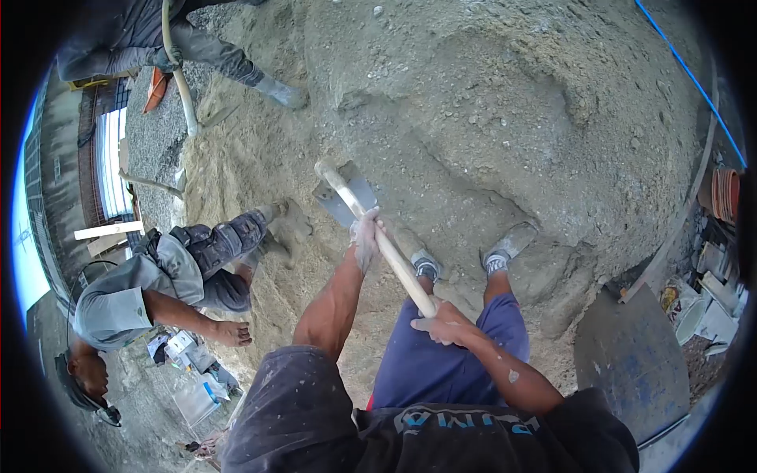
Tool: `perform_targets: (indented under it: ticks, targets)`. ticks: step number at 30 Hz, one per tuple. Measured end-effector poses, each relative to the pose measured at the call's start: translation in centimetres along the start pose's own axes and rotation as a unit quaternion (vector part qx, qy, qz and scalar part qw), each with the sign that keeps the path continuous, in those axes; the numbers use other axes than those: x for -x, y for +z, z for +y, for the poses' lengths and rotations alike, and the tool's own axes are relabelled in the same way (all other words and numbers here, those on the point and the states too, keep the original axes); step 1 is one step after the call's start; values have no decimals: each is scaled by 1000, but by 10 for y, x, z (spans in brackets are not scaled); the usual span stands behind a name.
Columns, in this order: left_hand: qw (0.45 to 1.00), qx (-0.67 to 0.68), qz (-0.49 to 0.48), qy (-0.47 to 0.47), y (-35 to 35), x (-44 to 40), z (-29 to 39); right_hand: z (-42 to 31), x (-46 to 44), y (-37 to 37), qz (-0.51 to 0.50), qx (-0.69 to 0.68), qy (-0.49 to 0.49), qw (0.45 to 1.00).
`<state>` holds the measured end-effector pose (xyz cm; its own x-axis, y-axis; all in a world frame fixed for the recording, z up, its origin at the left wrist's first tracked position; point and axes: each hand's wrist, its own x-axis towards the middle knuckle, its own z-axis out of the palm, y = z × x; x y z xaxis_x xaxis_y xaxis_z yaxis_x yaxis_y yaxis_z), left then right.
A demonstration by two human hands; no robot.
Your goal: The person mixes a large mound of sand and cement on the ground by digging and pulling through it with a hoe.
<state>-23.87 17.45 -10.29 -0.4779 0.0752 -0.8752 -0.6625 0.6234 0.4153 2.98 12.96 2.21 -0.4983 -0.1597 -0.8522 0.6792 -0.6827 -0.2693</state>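
Observation:
Both of my hands are closed around the pale wooden handle of a shovel [402, 268], held slantwise in front of my legs. My left hand [365, 239] grips it low down, close to the metal blade. My right hand [444, 322] wraps the upper part near the handle's end, in front of my thigh. The grey blade [361, 191] is over the sandy ground, partly hidden by the handle; whether it touches the ground I cannot tell. Grey dust coats my left hand.
A large sand heap [489, 102] rises ahead. One co-worker [130, 299] is on the left, another [229, 59] at upper left grips a long handle [180, 79]. At right are a flat board [631, 355], a white bucket [688, 315] and stacked orange pots [724, 195].

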Motion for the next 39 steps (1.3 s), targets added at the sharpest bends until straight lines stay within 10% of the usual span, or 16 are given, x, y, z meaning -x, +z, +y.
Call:
perform_targets:
  ticks: [11,26,33,36,39]
  targets:
    - [967,-249,-57,6,-7,-134,52,-159,-261,18,-10,-358,-98,929]
    - [969,-88,-150,-175,130,59,-173,9,-27,-74,198,-176,59,962]
    - [842,177,-351,-368,91,71,-198,71,-42,-51,261,-14,22,965]
    - [768,270,-427,-394,85,47,-174,-11,-9,-47,254,111,32,960]
    - [858,269,-320,-299,111,72,-141,-53,61,-85,200,133,39,970]
